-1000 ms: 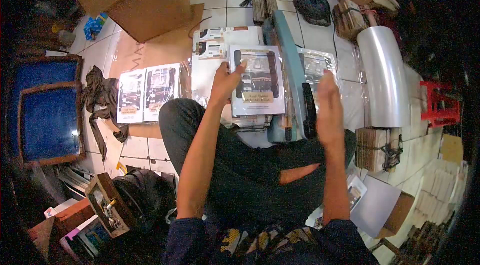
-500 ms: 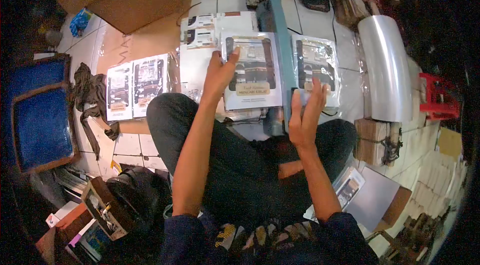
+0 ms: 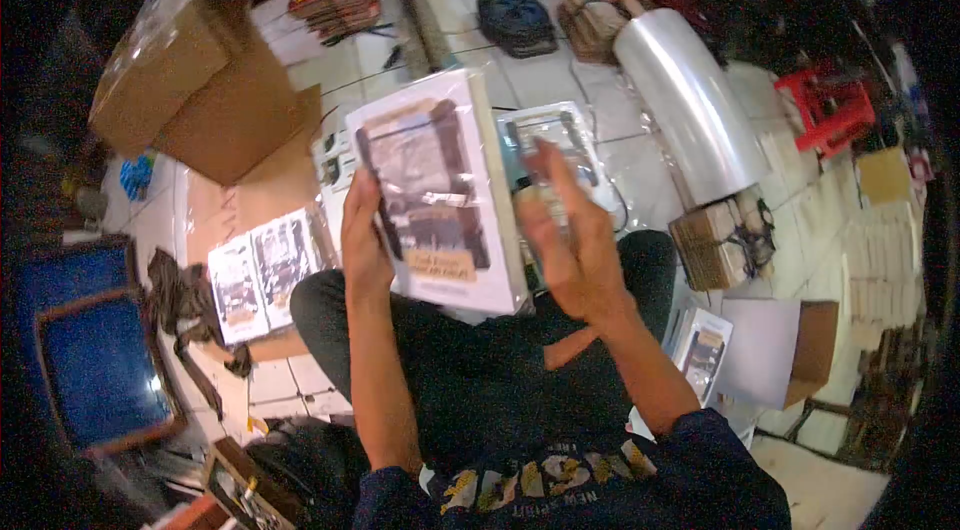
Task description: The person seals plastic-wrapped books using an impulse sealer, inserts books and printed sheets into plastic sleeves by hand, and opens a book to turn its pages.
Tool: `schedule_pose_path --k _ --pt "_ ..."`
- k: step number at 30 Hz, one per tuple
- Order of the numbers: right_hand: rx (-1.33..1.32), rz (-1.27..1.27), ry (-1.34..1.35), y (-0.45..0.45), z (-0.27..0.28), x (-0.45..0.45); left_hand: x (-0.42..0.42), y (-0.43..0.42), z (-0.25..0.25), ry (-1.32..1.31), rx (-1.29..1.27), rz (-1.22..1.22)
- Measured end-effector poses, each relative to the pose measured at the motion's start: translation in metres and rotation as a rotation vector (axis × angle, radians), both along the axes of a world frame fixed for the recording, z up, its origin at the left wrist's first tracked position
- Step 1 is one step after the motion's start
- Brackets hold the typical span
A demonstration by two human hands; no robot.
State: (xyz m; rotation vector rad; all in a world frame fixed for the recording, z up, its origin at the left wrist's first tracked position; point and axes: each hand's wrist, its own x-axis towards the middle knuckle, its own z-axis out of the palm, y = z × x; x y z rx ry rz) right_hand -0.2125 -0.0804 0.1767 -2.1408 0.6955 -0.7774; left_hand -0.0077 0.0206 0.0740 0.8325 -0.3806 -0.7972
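1. One thick paperback book (image 3: pixel 430 205), seemingly in clear plastic, is held up tilted over the sitting person's lap (image 3: pixel 460 370), cover facing the viewer.
2. The left hand (image 3: pixel 365 235) grips its left edge, thumb on the cover, other fingers hidden behind. The right hand (image 3: pixel 575 255), blurred, is partly open just beside the right edge; whether it touches cannot be told.
3. Possible trouble: the glossy surface could slide from that one-sided grip and drop the book into the lap; a quick right hand could snag or tear loose plastic.
4. Just beyond, right, a plastic-covered book (image 3: pixel 560 130) lies flat; farther right is a roll of clear film (image 3: pixel 685 100).
5. Far left, a large cardboard box (image 3: pixel 225 120); its contents are hidden.
6. Near left, a wooden box (image 3: pixel 268 475) contains small items too dim to name.
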Motion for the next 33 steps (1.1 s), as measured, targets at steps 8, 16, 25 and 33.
schedule_pose_path --k 8,16,25,33 --pt "0.418 0.016 -0.256 0.033 0.011 -0.018 -0.035 -0.003 0.011 -0.037 -0.108 -0.195" --pt "0.602 -0.114 -0.398 0.030 0.022 -0.065 -0.023 0.004 0.005 -0.346 0.237 -0.272" --pt "-0.059 -0.987 -0.103 -0.018 0.019 -0.295 -0.008 -0.010 -0.007 0.060 -0.030 0.003" --pt "0.376 -1.053 0.146 0.024 -0.172 -0.468 -0.014 -0.017 -0.023 0.025 0.000 -0.119"
